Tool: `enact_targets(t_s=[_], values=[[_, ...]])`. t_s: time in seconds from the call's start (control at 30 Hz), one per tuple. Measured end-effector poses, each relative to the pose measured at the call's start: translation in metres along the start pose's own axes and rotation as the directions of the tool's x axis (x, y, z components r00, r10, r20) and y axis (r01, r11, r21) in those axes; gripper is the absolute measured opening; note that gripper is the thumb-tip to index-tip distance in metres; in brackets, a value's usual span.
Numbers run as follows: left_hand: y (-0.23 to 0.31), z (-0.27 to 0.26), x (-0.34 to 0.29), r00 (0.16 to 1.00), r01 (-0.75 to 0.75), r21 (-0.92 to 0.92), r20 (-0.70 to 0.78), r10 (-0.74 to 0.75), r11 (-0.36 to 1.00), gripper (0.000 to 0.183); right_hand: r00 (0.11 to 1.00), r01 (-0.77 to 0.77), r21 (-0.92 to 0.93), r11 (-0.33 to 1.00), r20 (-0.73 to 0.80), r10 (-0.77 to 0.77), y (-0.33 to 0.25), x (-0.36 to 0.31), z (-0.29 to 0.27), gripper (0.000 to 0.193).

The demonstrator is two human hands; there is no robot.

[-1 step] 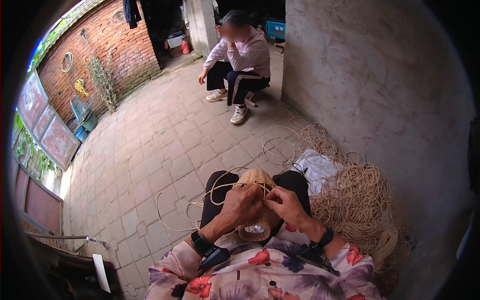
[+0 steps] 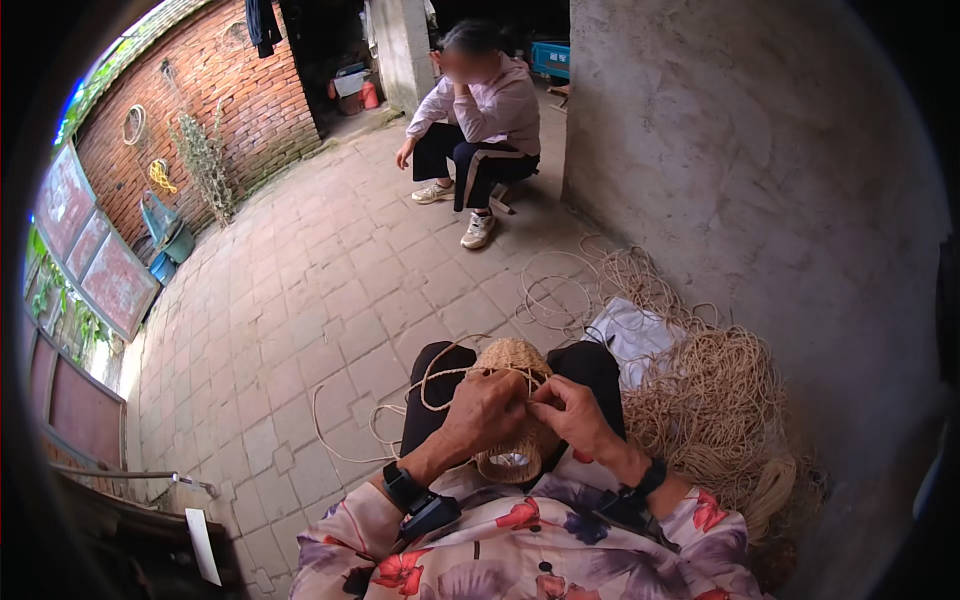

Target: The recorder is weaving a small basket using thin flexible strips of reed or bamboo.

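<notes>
On my lap, between my knees, lies a straw-coloured woven piece (image 2: 511, 353) with a rounded far end. Its near end curves into an open ring (image 2: 509, 467). Closed over the middle of it, my left hand (image 2: 484, 412) has its fingers bent down against the weave. My right hand (image 2: 575, 413) meets it from the other side, thumb and forefinger pinched together at the cord. What exactly lies between those fingertips is hidden. A loose twisted cord (image 2: 425, 385) loops out to the left of my left hand and trails toward the paving.
A large tangled heap of cord (image 2: 710, 390) lies to my right by the grey wall (image 2: 740, 180), with a white cloth (image 2: 632, 340) partly under it. Ahead, a person (image 2: 485, 120) sits on a low stool. Buckets (image 2: 178, 243) stand near the brick wall (image 2: 190, 90).
My hands have barely shifted at the woven piece; my right fingers sit very slightly differently. Everything else stays as it was.
</notes>
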State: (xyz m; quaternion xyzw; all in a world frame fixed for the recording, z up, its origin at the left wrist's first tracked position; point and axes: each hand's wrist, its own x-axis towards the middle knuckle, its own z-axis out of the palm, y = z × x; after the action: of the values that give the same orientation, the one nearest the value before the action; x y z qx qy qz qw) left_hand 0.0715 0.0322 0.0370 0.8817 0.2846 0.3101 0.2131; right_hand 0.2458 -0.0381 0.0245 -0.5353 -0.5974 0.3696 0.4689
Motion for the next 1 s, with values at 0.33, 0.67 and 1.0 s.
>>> enact_targets(t_s=[0.33,0.67,1.0], values=[[0.007,-0.035,-0.006,0.997,-0.015,0.036,0.078,0.012,0.999,0.017,0.812,0.395,-0.685,0.612,-0.052,-0.582,0.006,-0.008,-0.007,0.017],[-0.015,-0.030,-0.008,0.939,0.322,-0.344,0.234,-0.252,0.882,0.017,0.736,0.513,-0.759,0.401,0.150,-0.660,0.002,-0.003,-0.011,0.014],[-0.035,-0.033,-0.018,0.820,0.509,-0.822,0.374,-0.434,0.254,0.011,0.938,0.347,-0.288,0.893,0.084,-0.337,-0.012,0.005,-0.020,0.014]])
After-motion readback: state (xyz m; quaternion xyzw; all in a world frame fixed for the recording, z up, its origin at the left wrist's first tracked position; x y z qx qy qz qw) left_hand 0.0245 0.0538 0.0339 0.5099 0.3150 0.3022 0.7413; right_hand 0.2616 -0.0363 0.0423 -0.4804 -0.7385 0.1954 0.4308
